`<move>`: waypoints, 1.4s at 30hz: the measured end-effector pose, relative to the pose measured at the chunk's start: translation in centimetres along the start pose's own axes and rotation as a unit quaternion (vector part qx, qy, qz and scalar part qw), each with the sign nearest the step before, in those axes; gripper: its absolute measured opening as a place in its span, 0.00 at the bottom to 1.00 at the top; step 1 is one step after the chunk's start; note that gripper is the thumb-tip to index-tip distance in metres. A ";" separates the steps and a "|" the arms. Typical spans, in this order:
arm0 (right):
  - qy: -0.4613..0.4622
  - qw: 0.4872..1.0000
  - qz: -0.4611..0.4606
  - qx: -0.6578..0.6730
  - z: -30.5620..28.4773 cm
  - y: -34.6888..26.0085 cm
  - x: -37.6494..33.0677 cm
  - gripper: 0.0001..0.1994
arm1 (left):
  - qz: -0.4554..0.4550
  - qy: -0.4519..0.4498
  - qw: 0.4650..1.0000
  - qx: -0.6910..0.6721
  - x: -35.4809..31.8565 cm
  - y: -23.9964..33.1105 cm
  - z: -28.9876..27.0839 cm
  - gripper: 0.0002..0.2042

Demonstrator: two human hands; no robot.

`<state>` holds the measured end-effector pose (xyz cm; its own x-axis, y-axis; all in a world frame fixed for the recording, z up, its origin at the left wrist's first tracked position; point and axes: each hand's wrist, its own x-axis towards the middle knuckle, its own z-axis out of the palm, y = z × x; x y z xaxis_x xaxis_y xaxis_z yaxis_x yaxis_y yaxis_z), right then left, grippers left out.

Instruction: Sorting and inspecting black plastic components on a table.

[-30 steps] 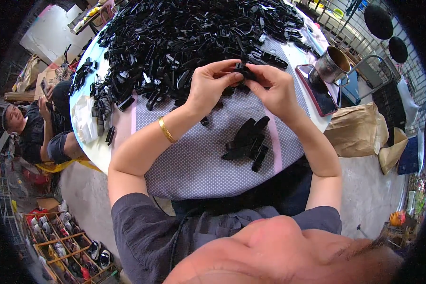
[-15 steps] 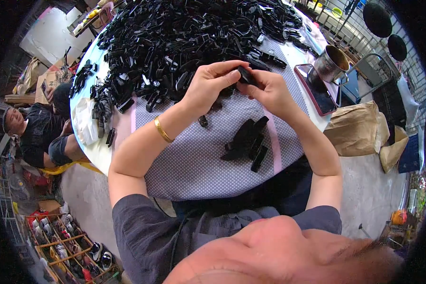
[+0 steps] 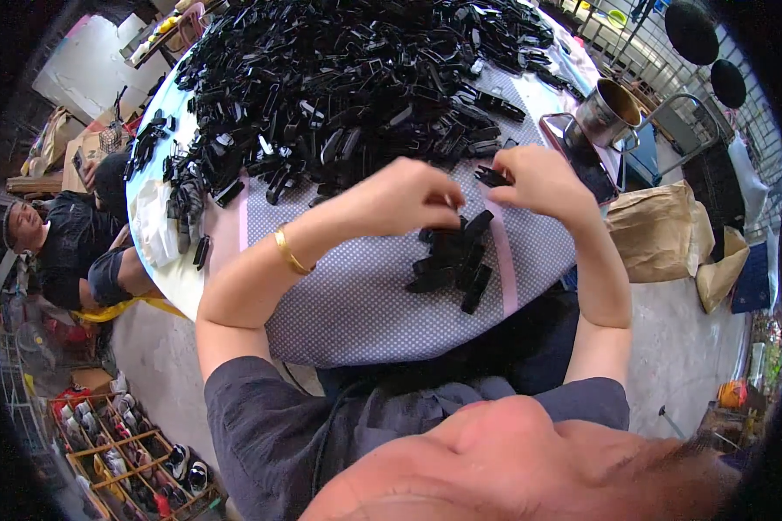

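My left hand (image 3: 417, 198) is over the small group of black plastic pieces (image 3: 460, 269) near the front of the table. Its fingers curl down around a dark piece at the top of that group, partly hidden and slightly blurred. Farther right, my right hand (image 3: 539, 180) pinches a pronged black plastic buckle piece (image 3: 493, 176) between thumb and fingers, just above the cloth. Beyond both hands spreads a large heap of black plastic pieces (image 3: 321, 95), many of them buckle-like.
A patterned grey cloth (image 3: 356, 321) covers the round table's near part. On the right stand a metal mug (image 3: 606, 113) and a phone (image 3: 586, 169), with a brown paper bag (image 3: 656, 230) beyond the edge. A white plastic bag (image 3: 155, 226) lies left. A person (image 3: 69, 234) sits at far left.
My hands have come apart from the black piece both were holding. The left moved down to the small group; the right moved slightly right and nearer, with a pronged piece in its fingers.
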<state>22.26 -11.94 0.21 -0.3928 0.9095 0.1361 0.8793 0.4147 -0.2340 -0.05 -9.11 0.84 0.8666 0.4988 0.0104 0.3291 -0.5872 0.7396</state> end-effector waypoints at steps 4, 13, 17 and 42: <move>-0.011 0.998 -0.016 0.064 1.0 -0.8 0.6 0.15 | -0.045 -0.014 0.999 0.010 -0.1 0.0 1.5 0.13; 0.078 0.969 -0.120 0.201 2.6 -4.7 3.1 0.15 | -0.141 0.233 0.914 -0.302 -1.6 -2.4 0.8 0.17; 0.071 0.964 -0.143 0.213 1.1 -1.0 5.2 0.14 | -0.123 0.249 0.878 -0.389 -2.8 -3.0 1.1 0.14; 0.061 0.987 -0.150 0.003 2.4 -0.4 5.7 0.15 | -0.057 0.191 0.891 -0.408 -3.1 -2.7 -1.0 0.15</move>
<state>19.05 -6.89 -1.21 -0.5994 0.7364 0.3139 0.7271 0.6648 -0.1712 -4.03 -8.39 -0.53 0.6034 0.7973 0.0161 -0.1103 0.0634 0.9919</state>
